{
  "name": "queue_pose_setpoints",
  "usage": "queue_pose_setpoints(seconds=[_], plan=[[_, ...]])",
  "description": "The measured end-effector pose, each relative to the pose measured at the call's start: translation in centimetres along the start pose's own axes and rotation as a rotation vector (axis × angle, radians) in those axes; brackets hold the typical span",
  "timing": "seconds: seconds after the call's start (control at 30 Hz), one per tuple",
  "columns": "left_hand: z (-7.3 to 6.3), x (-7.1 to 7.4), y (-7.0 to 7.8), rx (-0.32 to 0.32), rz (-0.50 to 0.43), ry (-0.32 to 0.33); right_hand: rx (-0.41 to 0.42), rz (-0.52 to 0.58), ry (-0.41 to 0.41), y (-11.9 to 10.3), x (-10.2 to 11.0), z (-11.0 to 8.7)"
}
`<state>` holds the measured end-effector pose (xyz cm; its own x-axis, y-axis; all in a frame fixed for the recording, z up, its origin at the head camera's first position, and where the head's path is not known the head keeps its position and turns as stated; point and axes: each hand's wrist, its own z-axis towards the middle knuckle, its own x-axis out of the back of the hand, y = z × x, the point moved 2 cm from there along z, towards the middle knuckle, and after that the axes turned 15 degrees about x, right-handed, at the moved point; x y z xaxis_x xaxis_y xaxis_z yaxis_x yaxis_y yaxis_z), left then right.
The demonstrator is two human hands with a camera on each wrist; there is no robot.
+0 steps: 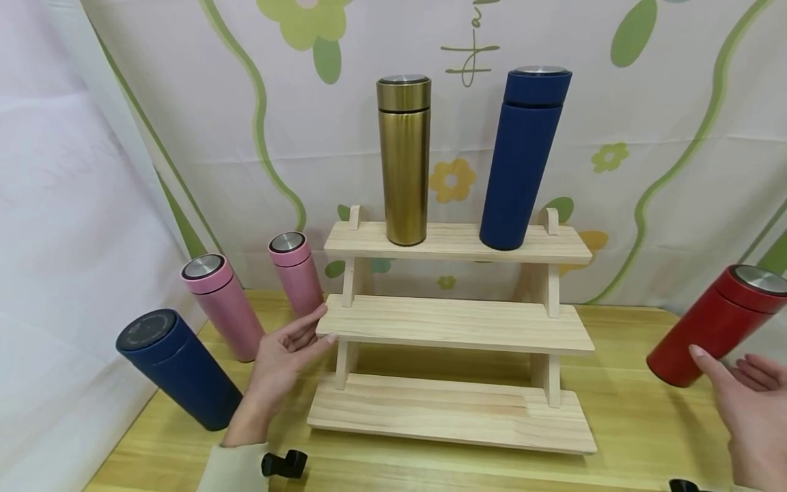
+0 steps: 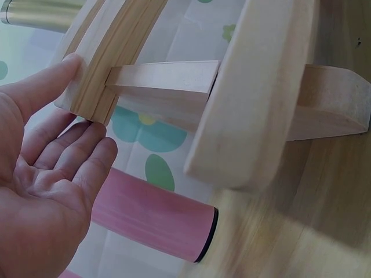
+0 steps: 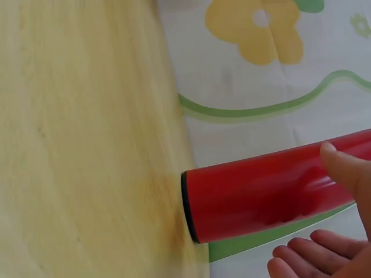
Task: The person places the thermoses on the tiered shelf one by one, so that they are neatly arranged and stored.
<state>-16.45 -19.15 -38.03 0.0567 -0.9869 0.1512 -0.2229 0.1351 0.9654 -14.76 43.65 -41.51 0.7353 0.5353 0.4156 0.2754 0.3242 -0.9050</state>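
Observation:
A three-tier wooden display stand [image 1: 455, 324] stands mid-table. My left hand [image 1: 274, 365] holds the left end of its middle shelf, thumb on one side and fingers underneath; the left wrist view shows this grip on the shelf end [image 2: 95, 87]. At the far right is a red thermos bottle [image 1: 707, 328]. My right hand [image 1: 753, 400] is beside it, thumb at the bottle's side. In the right wrist view the other fingers [image 3: 313, 255] are spread apart from the red bottle. A gold bottle [image 1: 406, 171] and a tall blue bottle [image 1: 522, 160] are on the top shelf.
Left of the stand are a dark blue bottle [image 1: 184, 372], a pink bottle [image 1: 227, 311] and a smaller pink bottle [image 1: 298, 273] near my left fingers. A patterned cloth [image 1: 344, 137] hangs behind the wooden table [image 1: 627, 403].

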Motion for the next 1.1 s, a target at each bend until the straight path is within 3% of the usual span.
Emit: queue_pose_setpoints(seconds=[0.2,0.43,0.63,1.1], plan=[[0.0,0.1,0.1,0.0,0.0,0.003,0.012,0.035,-0.082,-0.3,-0.5,0.8],[0.0,0.0,0.0,0.001,-0.006,0.0,0.067,0.017,-0.109,0.0,-1.4,1.9],[0.0,-0.1,0.1,0.003,-0.013,-0.001,0.056,-0.01,-0.147,0.8,-2.1,2.4],[-0.1,-0.2,0.0,-0.002,-0.01,0.006,0.021,-0.019,-0.127,2.2,-2.8,3.1]])
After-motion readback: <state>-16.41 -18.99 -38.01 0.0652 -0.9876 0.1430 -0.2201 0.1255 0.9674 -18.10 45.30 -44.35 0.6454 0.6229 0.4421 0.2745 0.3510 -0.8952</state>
